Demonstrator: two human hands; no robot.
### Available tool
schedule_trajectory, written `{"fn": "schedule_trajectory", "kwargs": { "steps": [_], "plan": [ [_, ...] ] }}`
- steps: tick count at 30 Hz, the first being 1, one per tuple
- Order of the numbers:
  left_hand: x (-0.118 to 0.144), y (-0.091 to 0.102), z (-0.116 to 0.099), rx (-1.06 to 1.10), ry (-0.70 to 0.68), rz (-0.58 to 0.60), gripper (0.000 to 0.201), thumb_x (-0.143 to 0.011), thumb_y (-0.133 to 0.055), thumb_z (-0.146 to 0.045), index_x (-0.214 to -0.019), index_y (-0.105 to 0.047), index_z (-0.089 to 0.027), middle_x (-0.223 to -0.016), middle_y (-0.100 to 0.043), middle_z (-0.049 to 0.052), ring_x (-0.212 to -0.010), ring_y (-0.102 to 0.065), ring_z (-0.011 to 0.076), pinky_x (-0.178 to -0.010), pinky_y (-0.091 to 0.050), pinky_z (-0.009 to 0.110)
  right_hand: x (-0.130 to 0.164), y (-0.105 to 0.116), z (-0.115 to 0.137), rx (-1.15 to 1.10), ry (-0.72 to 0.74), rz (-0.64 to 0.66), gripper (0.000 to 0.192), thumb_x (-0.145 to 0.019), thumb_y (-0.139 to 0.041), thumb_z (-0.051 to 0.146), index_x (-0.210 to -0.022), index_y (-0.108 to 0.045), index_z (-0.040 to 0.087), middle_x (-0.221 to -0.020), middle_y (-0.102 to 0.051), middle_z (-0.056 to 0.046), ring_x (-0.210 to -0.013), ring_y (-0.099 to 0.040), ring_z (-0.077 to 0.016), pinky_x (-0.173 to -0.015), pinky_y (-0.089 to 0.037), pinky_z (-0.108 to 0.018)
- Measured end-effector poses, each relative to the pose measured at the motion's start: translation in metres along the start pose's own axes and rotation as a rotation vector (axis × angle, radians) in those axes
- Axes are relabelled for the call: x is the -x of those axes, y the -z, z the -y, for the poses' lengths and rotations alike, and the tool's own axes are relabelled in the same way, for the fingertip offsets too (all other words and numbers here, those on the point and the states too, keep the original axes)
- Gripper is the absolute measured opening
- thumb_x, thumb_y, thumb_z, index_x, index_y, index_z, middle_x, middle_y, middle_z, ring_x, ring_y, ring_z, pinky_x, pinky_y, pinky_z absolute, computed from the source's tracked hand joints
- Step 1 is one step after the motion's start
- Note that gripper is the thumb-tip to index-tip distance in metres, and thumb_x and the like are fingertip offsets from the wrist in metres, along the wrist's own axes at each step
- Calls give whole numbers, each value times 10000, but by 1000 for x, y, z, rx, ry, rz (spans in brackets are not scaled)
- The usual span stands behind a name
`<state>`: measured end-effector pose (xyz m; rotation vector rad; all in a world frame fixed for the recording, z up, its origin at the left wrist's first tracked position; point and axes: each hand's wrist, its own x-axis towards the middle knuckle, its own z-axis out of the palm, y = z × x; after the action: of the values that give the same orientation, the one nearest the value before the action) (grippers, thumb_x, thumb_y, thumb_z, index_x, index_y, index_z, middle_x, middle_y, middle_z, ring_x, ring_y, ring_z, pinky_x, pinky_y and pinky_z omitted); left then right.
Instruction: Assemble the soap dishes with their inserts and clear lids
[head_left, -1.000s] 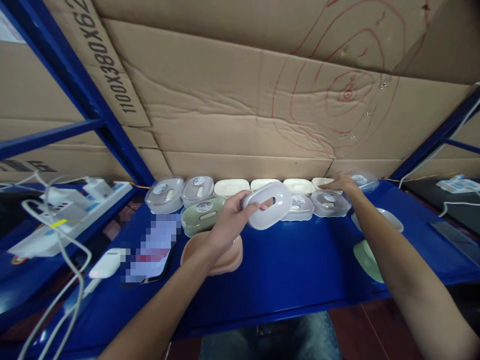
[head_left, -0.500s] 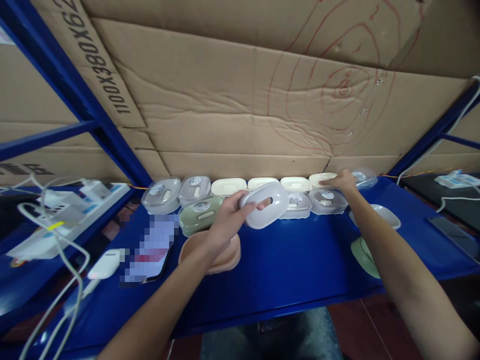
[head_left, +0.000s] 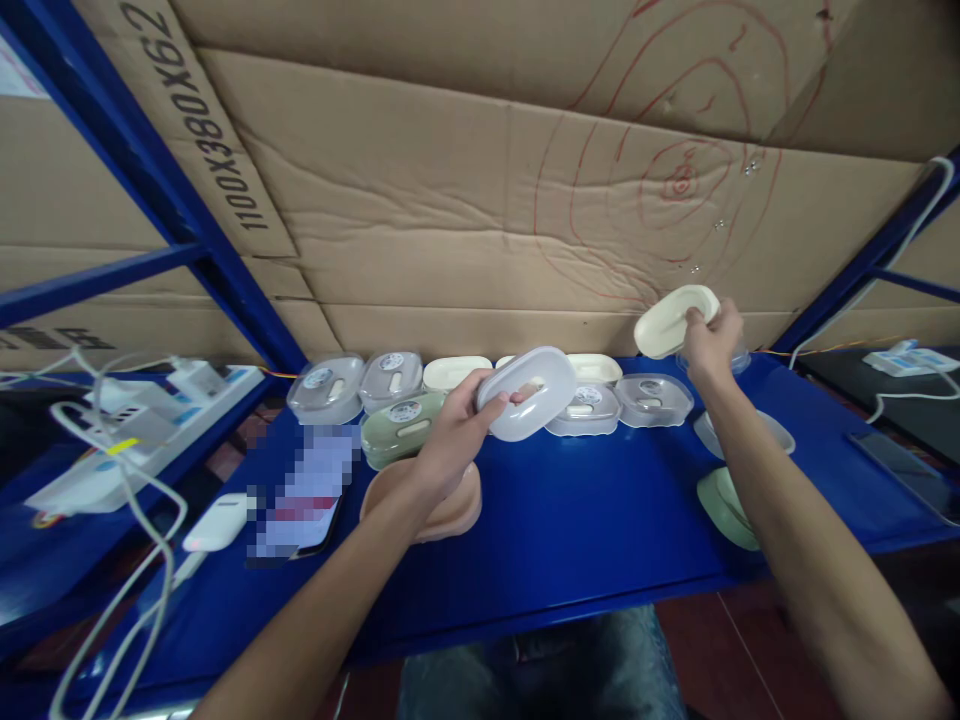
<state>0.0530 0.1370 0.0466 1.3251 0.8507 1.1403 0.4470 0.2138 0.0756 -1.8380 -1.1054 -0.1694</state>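
- Left hand [head_left: 450,445] grips a translucent white oval lid [head_left: 527,392] with a slot in its middle, fingers closed round its near edge, held tilted above the blue metal shelf [head_left: 570,530].
- Right hand [head_left: 709,345] pinches a cream oval soap-dish base [head_left: 671,320], lifted clear of the back row, near the cardboard backing [head_left: 465,240].
- Step, by my read: pairing lid with base; next move calls for bringing both together and lining up the ovals.
- Pink oval tray [head_left: 450,515] sits under the left wrist; lidded boxes [head_left: 352,385] carry round stickers, unreadable.
- Cardboard print reads "1100X380X62".
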Motion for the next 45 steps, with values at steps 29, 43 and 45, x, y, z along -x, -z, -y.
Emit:
{"fn": "schedule_trajectory", "kwargs": {
  "steps": [29,43,45],
  "plan": [
    [5,-8,-1,77,35,28,460,-821,-904,-443,-1169,-715,-208,-1031,-720,32,-894,-645,176,-744,-498,261,196,-20,99,-1253,-266,752,506,-847,-868,517,-1247,-708,254,-1148,-776,-76,-967,-740,-240,-835,-665,-381],
    [1,-4,-3,362,25,54,483,-841,-919,-387,-1250,-767,-179,-1199,-790,116,-1038,-734,255,-839,-587,330,183,-11,100,-1001,-218,755,591,-664,-953,545,-1067,-639,248,-952,-716,-30,-844,-684,-226,-618,-593,-330],
    [1,-5,-3,359,31,36,496,-831,-930,-342,-1269,-751,-194,-1222,-789,105,-1088,-731,256,-886,-583,330,183,-12,99,-974,-179,809,614,-641,-958,557,-1038,-604,250,-899,-689,-13,-792,-676,-221,-561,-598,-338]
  ]
}}
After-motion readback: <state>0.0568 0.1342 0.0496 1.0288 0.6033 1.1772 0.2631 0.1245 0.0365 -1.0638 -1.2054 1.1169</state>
